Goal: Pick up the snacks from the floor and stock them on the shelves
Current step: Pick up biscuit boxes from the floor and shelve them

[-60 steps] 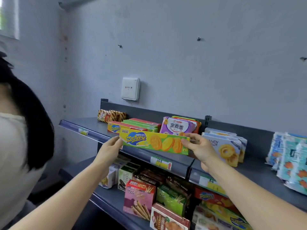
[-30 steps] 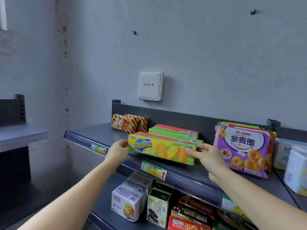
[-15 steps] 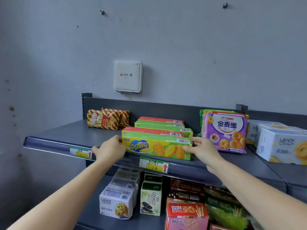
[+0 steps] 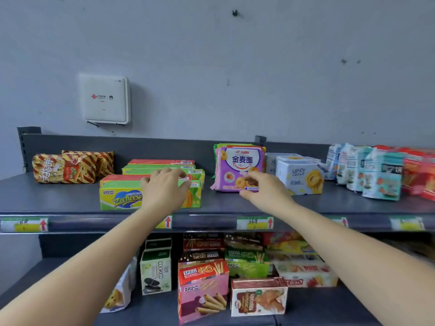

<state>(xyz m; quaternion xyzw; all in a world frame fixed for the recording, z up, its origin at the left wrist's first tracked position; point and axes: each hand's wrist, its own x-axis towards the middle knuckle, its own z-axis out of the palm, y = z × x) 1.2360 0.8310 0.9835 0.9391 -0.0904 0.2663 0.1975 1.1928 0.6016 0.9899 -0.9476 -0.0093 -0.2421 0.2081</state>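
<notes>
Yellow-and-green Zecheese cardboard biscuit box (image 4: 120, 196) is seen lying flat at the front of the dark grey metal top shelf (image 4: 70, 201), set just ahead of a stack of matching red-and-green boxes (image 4: 162, 164). The left hand (image 4: 164, 189) is laid on the box's top right part, fingers relaxed and slightly spread, nothing being gripped. The right hand (image 4: 266, 194) is held with fingers loosely curled in front of the lower edge of an upright purple plastic biscuit packet (image 4: 237, 163); whether that packet is pinched cannot be told. Red-and-yellow striped snack bags (image 4: 63, 169) are stocked to the left, white Landy cartons (image 4: 299, 177) and teal-and-white pouches (image 4: 376, 177) to the right. A pink wafer-stick box (image 4: 202, 295) is shown on the lower shelf (image 4: 35, 274).
</notes>
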